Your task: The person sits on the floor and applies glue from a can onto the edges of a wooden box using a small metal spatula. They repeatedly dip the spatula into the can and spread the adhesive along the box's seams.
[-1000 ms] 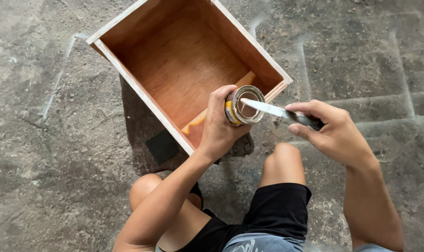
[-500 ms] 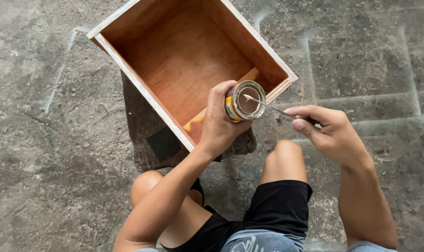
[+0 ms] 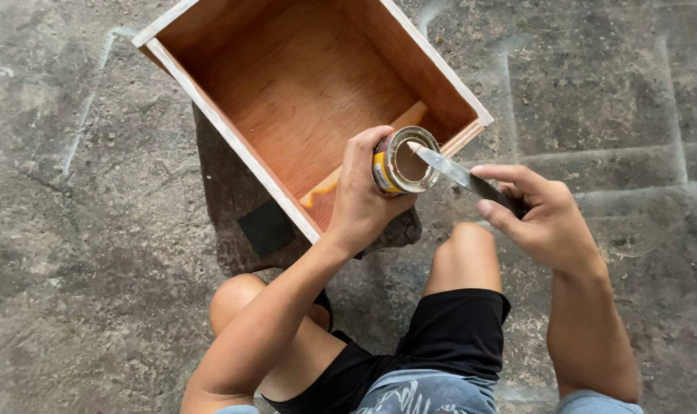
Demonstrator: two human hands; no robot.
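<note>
My left hand [image 3: 364, 201] grips a small round tin can [image 3: 403, 161] with a yellow label, tilted so its open mouth faces me. My right hand [image 3: 538, 213] holds a thin metal blade with a dark handle [image 3: 462, 175]; the blade's tip reaches into the can's mouth. Both are held over the near right corner of an open wooden box [image 3: 233, 147] with reddish-brown inner walls and pale edges. A yellowish smear [image 3: 323, 192] lies along the box's inner bottom edge beneath the can.
The box rests on a dark stone-like block [image 3: 245, 222] on a rough grey concrete floor [image 3: 80, 253]. My bare knees [image 3: 465, 241] and black shorts are just below the hands.
The blade, deeper in the can a second ago, now has only its tip at the can's mouth. The can stays held over the box corner.
</note>
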